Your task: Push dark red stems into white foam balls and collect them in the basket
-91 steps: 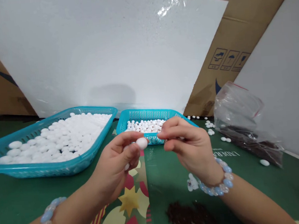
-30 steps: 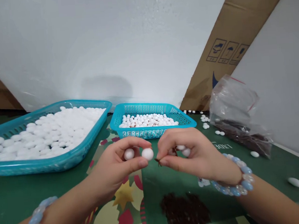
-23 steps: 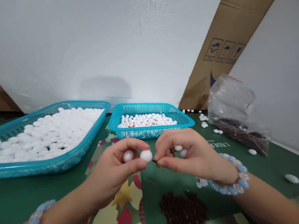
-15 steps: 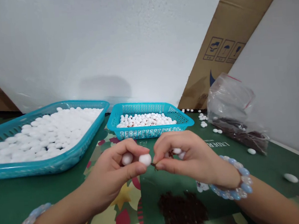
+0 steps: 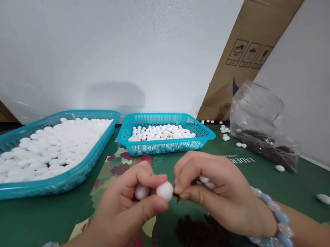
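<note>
My left hand pinches a small white egg-shaped foam ball between thumb and forefinger. A second white ball is tucked in the same hand's curled fingers. Close on its right, my right hand pinches a thin brown stem-like piece, its end touching or nearly touching the ball's side. More white balls sit inside the right hand's curled fingers, partly hidden. Below the hands, a pile of small dark brown pieces lies on the green mat.
A large teal basket full of white balls stands at left. Behind the hands is a smaller teal basket of white balls with brown bits. A clear plastic bag of brown pieces stands at right, loose balls nearby.
Both hands have come slightly lower and nearer to the camera. The right hand has tilted, and the brown piece now meets or nearly meets the pinched ball's side.
</note>
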Action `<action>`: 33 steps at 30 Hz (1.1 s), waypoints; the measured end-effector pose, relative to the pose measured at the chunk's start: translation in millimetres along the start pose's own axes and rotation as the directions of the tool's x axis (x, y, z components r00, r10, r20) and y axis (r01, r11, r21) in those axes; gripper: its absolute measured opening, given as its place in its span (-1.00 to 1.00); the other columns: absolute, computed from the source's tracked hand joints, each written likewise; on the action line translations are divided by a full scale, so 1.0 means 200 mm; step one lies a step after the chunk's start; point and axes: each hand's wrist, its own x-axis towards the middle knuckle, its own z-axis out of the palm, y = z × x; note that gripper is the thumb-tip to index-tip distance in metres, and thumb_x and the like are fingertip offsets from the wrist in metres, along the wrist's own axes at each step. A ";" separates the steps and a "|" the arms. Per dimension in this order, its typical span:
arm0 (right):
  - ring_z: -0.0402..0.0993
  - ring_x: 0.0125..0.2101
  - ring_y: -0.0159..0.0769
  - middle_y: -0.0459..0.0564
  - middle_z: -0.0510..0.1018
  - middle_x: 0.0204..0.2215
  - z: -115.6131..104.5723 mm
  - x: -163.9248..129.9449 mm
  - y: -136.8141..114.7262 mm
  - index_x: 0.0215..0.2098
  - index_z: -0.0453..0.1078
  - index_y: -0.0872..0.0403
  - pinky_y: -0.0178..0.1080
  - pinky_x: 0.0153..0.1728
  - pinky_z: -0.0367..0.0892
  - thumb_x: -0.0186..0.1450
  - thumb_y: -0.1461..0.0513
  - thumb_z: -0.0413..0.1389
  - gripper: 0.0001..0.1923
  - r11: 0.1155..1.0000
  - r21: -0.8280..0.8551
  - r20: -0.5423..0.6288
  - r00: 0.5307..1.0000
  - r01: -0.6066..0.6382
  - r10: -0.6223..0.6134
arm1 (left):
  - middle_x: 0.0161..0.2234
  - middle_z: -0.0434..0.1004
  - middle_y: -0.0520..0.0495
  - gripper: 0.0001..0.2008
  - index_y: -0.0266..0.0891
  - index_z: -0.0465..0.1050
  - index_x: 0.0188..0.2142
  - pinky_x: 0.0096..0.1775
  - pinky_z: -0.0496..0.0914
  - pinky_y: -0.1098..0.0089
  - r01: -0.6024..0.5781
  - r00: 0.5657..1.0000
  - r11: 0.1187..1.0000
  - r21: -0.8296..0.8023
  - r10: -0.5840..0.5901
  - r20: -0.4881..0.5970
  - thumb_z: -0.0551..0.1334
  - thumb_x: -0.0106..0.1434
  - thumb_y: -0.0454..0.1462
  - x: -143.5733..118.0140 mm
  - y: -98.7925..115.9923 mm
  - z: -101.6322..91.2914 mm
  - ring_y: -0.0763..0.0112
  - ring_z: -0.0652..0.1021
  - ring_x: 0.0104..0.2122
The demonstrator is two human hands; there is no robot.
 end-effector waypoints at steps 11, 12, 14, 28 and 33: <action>0.21 -0.61 -0.61 -0.11 0.29 -0.67 0.04 -0.01 0.01 -0.64 0.19 0.21 -0.58 -0.58 0.17 0.01 0.47 -0.02 -0.87 0.998 0.043 -0.081 0.996 -0.041 0.045 | -0.70 0.10 0.14 -0.87 -0.16 0.31 -0.66 -0.68 0.13 0.65 -0.147 0.986 0.974 0.175 0.131 0.101 0.14 -0.17 -0.43 0.00 0.02 -0.01 0.66 0.20 -0.69; 0.20 -0.61 -0.62 -0.12 0.28 -0.67 0.04 -0.01 0.00 -0.64 0.19 0.21 -0.59 -0.58 0.17 0.01 0.47 -0.02 -0.87 0.998 0.048 -0.083 0.996 -0.039 0.042 | -0.70 0.09 0.14 -0.88 -0.17 0.30 -0.65 -0.68 0.13 0.65 -0.163 0.983 0.965 0.204 0.142 0.115 0.14 -0.16 -0.43 -0.01 0.02 -0.02 0.67 0.20 -0.70; 0.19 -0.61 -0.63 -0.13 0.28 -0.66 0.04 -0.02 0.00 -0.64 0.18 0.20 -0.59 -0.58 0.16 0.01 0.47 -0.02 -0.86 0.998 0.051 -0.080 0.996 -0.038 0.042 | -0.70 0.08 0.14 -0.91 -0.19 0.28 -0.66 -0.70 0.12 0.65 -0.189 0.978 0.948 0.255 0.159 0.132 0.13 -0.14 -0.41 -0.01 0.03 -0.02 0.67 0.19 -0.70; 0.22 -0.52 -0.56 -0.09 0.28 -0.57 0.04 -0.03 0.06 -0.47 0.18 0.16 -0.53 -0.52 0.23 0.05 0.47 -0.12 -0.85 0.958 -0.128 0.004 0.966 0.259 -0.260 | -0.71 0.09 0.15 -0.85 -0.23 0.20 -0.71 -0.69 0.12 0.66 -0.225 0.961 0.936 0.272 0.166 0.222 0.16 -0.18 -0.45 0.00 0.06 -0.03 0.67 0.18 -0.71; 0.16 -0.61 -0.57 -0.14 0.27 -0.61 0.06 -0.02 0.10 -0.35 0.19 0.14 -0.54 -0.62 0.18 0.14 0.41 -0.19 -0.81 0.884 -0.262 0.031 0.919 0.388 -0.394 | -0.73 0.06 0.18 -0.79 -0.21 0.14 -0.66 -0.70 0.12 0.63 0.009 0.996 0.990 0.143 -0.022 0.086 0.21 -0.27 -0.40 0.02 0.06 -0.03 0.65 0.18 -0.72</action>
